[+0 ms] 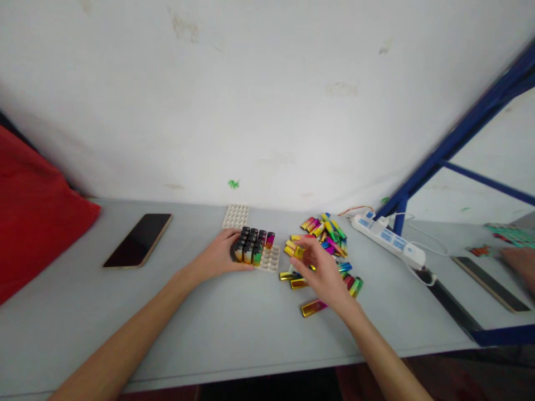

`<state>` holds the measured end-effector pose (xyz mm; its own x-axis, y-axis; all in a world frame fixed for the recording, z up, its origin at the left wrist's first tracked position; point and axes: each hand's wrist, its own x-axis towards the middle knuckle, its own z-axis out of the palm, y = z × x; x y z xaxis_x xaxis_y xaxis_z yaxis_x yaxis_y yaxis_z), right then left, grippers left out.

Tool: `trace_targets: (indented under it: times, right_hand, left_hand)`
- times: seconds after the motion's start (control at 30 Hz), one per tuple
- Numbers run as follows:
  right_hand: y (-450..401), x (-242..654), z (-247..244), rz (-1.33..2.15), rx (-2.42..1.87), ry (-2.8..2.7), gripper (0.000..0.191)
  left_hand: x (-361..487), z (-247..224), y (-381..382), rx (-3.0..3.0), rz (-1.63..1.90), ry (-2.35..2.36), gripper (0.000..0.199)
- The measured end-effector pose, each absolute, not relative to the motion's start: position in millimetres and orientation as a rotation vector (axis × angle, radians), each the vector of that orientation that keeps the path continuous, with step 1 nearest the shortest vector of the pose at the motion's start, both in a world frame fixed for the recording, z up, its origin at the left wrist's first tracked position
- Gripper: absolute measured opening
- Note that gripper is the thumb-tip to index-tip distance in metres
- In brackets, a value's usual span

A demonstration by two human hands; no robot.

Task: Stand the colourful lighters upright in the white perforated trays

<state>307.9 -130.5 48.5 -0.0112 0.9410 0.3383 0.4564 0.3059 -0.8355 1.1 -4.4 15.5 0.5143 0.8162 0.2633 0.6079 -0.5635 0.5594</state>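
Observation:
A pale tray with round hollows (271, 259) lies on the table. Upright lighters with black tops (249, 245) fill its left part, and one magenta lighter (270, 240) stands a little apart at their right. My left hand (217, 253) curves round the left side of this group, thumb along the front and fingers behind. Over the loose, shiny lighters (334, 242) to the right is my right hand (321, 270), its thumb and fingers bent round a gold lighter (297, 252). Part of the pile is hidden beneath that hand.
A second pale tray (235, 216) lies against the wall. On the left are a phone (139, 240) and a red cloth-like item (37, 206). A white power strip (388, 239) with cables sits beside a blue frame (438, 150). Another person's hand (520, 264) shows far right.

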Motion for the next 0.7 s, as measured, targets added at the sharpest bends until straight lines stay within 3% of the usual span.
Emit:
trace_targets:
  times: [0.07,0.27,0.7]
  right_hand:
    - [-105.1,308.6,52.5,0.867,-1.2,-1.356,0.047]
    - [-49.5,307.0,58.3,1.283,-0.972,-0.895,0.056]
    - [-68.7,285.4,46.5,1.314,-1.013,-0.97,0.054]
  left_hand:
    - [0.6,14.5,-4.0,2.355,0.708,1.189,0.087]
    - [-1.1,10.7,-3.2,2.35,0.715,1.173,0.088]
    - [-1.9,18.0,-8.9,2.354,0.704,1.155,0.082]
